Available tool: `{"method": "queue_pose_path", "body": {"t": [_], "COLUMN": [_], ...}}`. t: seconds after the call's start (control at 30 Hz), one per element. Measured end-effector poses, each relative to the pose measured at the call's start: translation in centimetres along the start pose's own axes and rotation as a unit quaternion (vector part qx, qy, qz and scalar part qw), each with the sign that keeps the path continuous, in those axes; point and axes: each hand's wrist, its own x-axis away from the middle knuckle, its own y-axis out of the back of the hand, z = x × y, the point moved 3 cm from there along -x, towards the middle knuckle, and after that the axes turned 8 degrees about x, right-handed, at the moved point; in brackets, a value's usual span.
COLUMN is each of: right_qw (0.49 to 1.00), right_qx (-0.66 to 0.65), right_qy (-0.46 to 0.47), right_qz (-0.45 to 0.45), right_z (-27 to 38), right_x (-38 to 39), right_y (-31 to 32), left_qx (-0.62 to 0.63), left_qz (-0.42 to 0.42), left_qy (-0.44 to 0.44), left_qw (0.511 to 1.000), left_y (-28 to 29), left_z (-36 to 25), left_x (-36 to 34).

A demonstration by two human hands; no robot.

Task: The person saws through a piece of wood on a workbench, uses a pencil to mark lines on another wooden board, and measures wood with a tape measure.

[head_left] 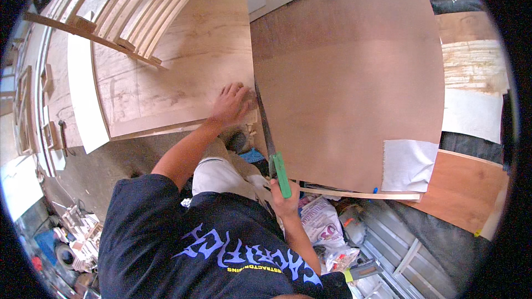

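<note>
A handsaw (280,174) with a green handle is gripped in my right hand (285,202), its narrow blade pointing away from me. The blade lies along the gap between a pale plywood sheet (177,77) on the left and a browner plywood panel (349,77) on the right. My left hand (233,104) rests on the left sheet close to the blade, fingers stretched out and holding nothing. Whether the teeth touch the wood is hard to tell.
A slatted wooden frame (127,11) stands on the far left sheet. White cloth or paper (409,165) covers the right panel's near corner. Below it lie plastic bags (321,224) and metal framing (407,254). Scraps of wood (80,238) are heaped at the lower left.
</note>
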Motion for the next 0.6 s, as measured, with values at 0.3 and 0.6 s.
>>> {"method": "queue_pose_path", "body": {"t": [0.3, 0.6], "right_qw": [0.996, 0.993], "right_qx": [0.014, 0.007], "right_qy": [-0.080, -0.114], "right_qz": [0.029, 0.005], "right_z": [7.3, 2.3], "right_x": [-3.1, -18.6], "right_y": [2.0, -7.0], "left_qx": [-0.184, -0.242], "left_qz": [-0.104, 0.087], "left_qy": [0.149, 0.207], "left_qw": [0.966, 0.944], "left_y": [-2.2, 0.3], "left_z": [0.5, -1.6], "left_x": [-2.2, -2.9]}}
